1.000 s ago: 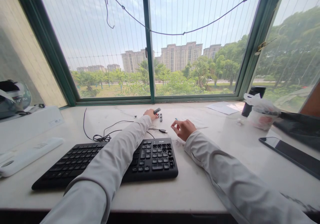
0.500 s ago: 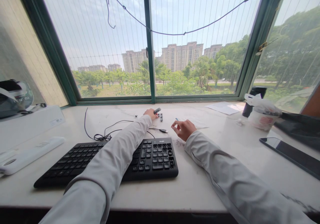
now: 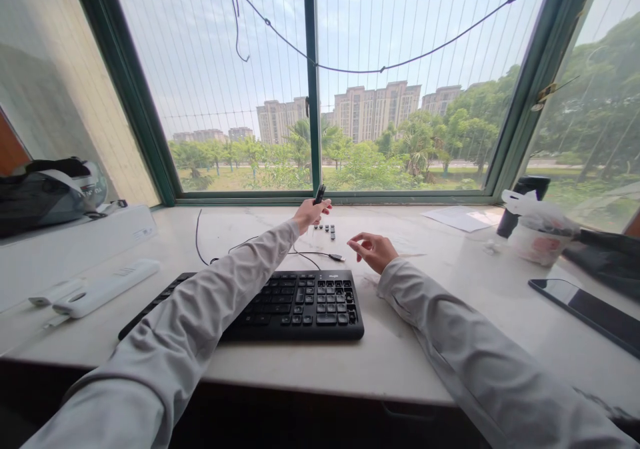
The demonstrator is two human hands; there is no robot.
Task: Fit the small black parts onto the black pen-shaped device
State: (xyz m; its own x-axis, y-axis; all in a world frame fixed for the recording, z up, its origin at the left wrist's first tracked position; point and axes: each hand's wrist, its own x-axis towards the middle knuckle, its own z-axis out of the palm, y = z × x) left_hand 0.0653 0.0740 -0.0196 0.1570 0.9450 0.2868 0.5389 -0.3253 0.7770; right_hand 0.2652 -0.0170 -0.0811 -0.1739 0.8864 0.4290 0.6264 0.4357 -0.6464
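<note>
My left hand [image 3: 311, 215] is closed on a small black elongated piece [image 3: 319, 195], which points up and away from me. Just beyond and beside that hand, several small dark keycaps [image 3: 333, 233] lie in rows on the white tabletop. My right hand [image 3: 375, 251] hovers to their right, fingers bent and slightly parted, with nothing visible between them. Below both hands lies a black keyboard [image 3: 313, 319], partly covered by my left sleeve. Keycaps are off at the top and right of its number pad, leaving bare sockets.
A USB plug [image 3: 336, 257] on a black cable rests behind the keyboard. White devices [image 3: 117, 287] and a helmet [image 3: 55, 189] are on the left. A phone [image 3: 583, 309], a bagged tub [image 3: 540, 235] and paper [image 3: 457, 218] are on the right.
My left hand has lifted slightly, and the black piece has turned from nearly flat to more upright. More loose keycaps show. My view has shifted a little to the left.
</note>
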